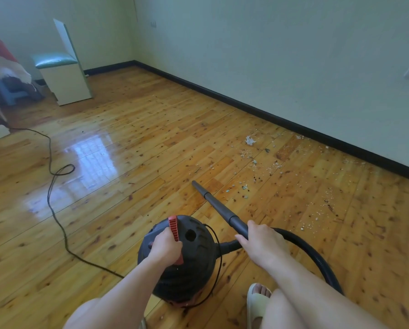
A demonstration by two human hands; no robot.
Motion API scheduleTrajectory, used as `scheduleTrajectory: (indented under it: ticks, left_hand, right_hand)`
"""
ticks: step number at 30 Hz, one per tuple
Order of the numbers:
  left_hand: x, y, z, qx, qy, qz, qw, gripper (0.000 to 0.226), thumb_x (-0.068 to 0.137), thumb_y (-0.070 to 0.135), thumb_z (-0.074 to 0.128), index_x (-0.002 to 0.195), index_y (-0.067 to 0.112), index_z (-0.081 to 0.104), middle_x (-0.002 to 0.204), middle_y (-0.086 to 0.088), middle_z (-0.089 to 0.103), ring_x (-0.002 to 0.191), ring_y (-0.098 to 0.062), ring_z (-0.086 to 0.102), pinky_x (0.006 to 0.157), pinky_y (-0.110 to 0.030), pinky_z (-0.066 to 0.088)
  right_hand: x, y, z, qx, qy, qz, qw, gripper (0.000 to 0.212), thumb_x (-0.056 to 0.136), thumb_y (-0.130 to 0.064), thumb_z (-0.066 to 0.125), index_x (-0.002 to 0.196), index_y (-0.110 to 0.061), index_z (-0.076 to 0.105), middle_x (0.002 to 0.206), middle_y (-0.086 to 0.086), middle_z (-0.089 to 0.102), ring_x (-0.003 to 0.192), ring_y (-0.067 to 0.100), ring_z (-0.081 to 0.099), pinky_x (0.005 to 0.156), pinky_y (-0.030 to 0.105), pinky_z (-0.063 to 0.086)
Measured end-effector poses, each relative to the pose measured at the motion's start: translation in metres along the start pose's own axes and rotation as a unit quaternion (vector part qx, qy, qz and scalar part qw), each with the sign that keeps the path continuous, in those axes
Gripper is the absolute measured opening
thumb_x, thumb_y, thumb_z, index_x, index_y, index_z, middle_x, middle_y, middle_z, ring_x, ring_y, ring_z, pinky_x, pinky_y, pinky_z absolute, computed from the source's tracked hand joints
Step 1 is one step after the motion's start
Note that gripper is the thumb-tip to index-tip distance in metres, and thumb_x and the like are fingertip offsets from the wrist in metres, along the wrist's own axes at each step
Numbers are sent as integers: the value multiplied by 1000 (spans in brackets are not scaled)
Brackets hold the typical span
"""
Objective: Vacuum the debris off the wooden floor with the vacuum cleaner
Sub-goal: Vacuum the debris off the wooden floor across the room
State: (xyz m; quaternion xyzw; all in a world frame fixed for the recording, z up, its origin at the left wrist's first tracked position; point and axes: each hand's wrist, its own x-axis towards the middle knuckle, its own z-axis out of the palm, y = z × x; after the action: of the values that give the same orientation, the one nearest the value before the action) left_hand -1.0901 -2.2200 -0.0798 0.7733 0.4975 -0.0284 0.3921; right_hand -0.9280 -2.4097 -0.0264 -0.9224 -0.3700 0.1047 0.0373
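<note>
debris (258, 162) right of tube (219, 206), before vacuum cleaner (187, 260)

The wooden floor (132, 129), glossy knotted planks, meets a dark baseboard (270, 118) along its far and right edges. Debris (258, 162) (pale crumbs, flakes and a few dark specks) lies scattered near the right edge, thinning toward the middle. The black vacuum cleaner (194, 264) stands on the near part of the floor, and its hose (300, 242) curves over the planks to its right. A black cord (48, 195) snakes from beside it toward the left edge, with one loop. A white box seat (66, 84) stands by the far corner. A pale slipper (254, 305) rests at the near edge.
</note>
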Motion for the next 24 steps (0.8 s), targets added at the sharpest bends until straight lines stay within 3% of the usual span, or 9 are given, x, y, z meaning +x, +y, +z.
scheduleTrajectory:
  ticks: [4, 6, 13, 16, 19, 22, 24]
  left_hand:
    - [1, 0, -1, -6, -3, 5, 1000, 15, 100, 10, 55, 114, 15, 56, 97, -2, 63, 87, -15, 63, 85, -34, 56]
    - [5, -2, -3, 2, 0, 20, 1000, 16, 100, 10, 53, 114, 17, 56, 97, -2, 63, 88, -15, 64, 90, -37, 56]
    - [23, -7, -13, 29, 6, 64, 997, 17, 100, 9, 48, 107, 23, 54, 94, -3, 63, 83, -17, 63, 73, -32, 54]
    - [32, -10, -13, 30, 14, 67, 997, 30, 102, 11, 47, 129, 21, 52, 97, 0, 60, 82, -15, 63, 67, -27, 51]
    - [36, -11, -13, 44, 16, 82, 995, 50, 103, 13, 45, 152, 22, 37, 105, 2, 55, 89, -12, 59, 71, -25, 47]
    - [39, -9, -13, 48, 19, 82, 995, 59, 104, 13, 43, 160, 23, 26, 121, -2, 55, 92, -10, 55, 65, -20, 41]
    - [40, -8, -14, 45, 19, 82, 995, 60, 105, 14, 42, 161, 23, 23, 121, -2, 55, 88, -9, 56, 59, -18, 39]
  right_hand:
    - [4, -6, 2, -5, -3, -14, 1000, 40, 104, -55, 47, 125, -21, 52, 98, -5, 64, 84, 13, 63, 63, 20, 49]
    - [5, -9, 4, -4, -6, -19, 1000, 39, 105, -54, 47, 126, -21, 51, 96, -6, 61, 82, 12, 61, 58, 18, 44]
    - [19, -18, 14, 2, -14, -9, 1000, 39, 105, -52, 47, 127, -19, 50, 102, -2, 65, 86, 14, 63, 69, 22, 53]
    - [29, -22, 21, 6, -19, 5, 1000, 38, 105, -53, 47, 123, -19, 50, 99, -2, 64, 85, 14, 65, 73, 25, 59]
    - [38, -24, 25, 9, -19, 8, 1000, 36, 105, -53, 46, 121, -20, 50, 97, -3, 64, 81, 13, 65, 66, 21, 56]
    - [50, -26, 28, 13, -19, 12, 1000, 36, 106, -52, 44, 121, -20, 49, 96, -3, 64, 79, 12, 64, 62, 20, 53]
    - [56, -28, 30, 13, -15, 22, 1000, 37, 106, -52, 45, 122, -20, 49, 97, -3, 64, 79, 12, 64, 65, 21, 56]
